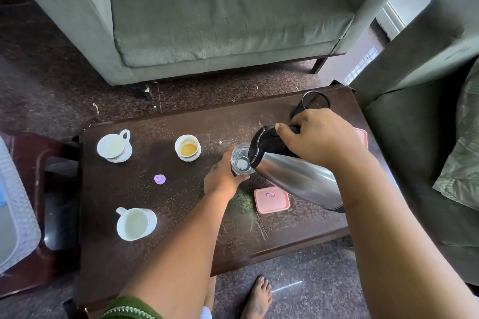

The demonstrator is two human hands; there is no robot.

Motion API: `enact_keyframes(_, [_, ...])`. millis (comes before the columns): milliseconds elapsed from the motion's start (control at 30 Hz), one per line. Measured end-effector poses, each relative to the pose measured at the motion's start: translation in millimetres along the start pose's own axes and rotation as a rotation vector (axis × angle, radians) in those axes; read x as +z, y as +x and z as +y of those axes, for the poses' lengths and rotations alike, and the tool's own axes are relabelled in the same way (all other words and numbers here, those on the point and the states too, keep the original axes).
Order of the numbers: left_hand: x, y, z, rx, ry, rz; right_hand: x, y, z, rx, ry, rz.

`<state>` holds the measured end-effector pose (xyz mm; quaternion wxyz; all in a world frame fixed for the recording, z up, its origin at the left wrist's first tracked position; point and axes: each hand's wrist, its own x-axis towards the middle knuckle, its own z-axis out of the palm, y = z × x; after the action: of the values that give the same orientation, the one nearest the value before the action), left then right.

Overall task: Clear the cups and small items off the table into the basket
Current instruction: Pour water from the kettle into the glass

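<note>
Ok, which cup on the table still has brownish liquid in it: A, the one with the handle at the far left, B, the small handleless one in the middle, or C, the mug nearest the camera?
B: the small handleless cup shows amber liquid at its bottom, while the other two look empty.

Home living room, sofa (pixel 220 15), coffee table (pixel 181 248)

White basket (pixel 15 215) cut off at left

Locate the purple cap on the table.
The purple cap lies loose left of centre on the table, between the three cups and left of the left hand.
</note>
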<state>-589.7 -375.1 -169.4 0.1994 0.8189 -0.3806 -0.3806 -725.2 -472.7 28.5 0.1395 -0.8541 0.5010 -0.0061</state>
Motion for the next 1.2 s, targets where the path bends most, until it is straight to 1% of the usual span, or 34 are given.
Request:
enact_keyframes(233, [-1, 0, -1, -0.007, 0.034, -0.012, -1, -3, 2, 0.026, -0.004, -0.004])
enact_keyframes(400, [1, -8, -2, -0.015, 0.094, -0.028, 0, -11, 13, 0.106, 0.017, 0.042])
enact_keyframes(533, [5, -12, 1, -0.007, 0.067, -0.012, 4, -20, 28, 0.178, 0.159, 0.07])
enact_keyframes(633, [5, -13, 4, -0.006, 0.067, 0.006, 2, -26, 35, 0.242, 0.31, 0.103])
enact_keyframes(733, [4, -21, 12, -0.007, 0.023, 0.081, 2, -34, 41, 0.267, 0.436, 0.145])
enact_keyframes(800, [4, -27, 18, 0.025, -0.025, 0.152, 5, -40, 46, 0.288, 0.486, 0.14])
enact_keyframes(867, [-3, -33, 30, 0.068, -0.109, 0.177, 7, -47, 51, 0.317, 0.52, 0.131])
enact_keyframes(900, [-9, -37, 38, 0.078, -0.169, 0.153, 7, -51, 53, 0.327, 0.54, 0.132])
enact_keyframes(967, [-18, -49, 55, 0.065, -0.287, 0.045, 6, -61, 55, 0.337, 0.585, 0.148])
enact_keyframes(1067, [-19, -60, 66, -0.038, -0.455, -0.031, 8, -80, 54, 0.352, 0.646, 0.185])
enact_keyframes(1133, [-21, -61, 70, -0.161, -0.62, -0.036, 13, -90, 49, 0.367, 0.717, 0.214])
enact_keyframes(1200, [-24, -61, 72, -0.28, -0.706, -0.063, 17, -97, 44, 0.384, 0.805, 0.246])
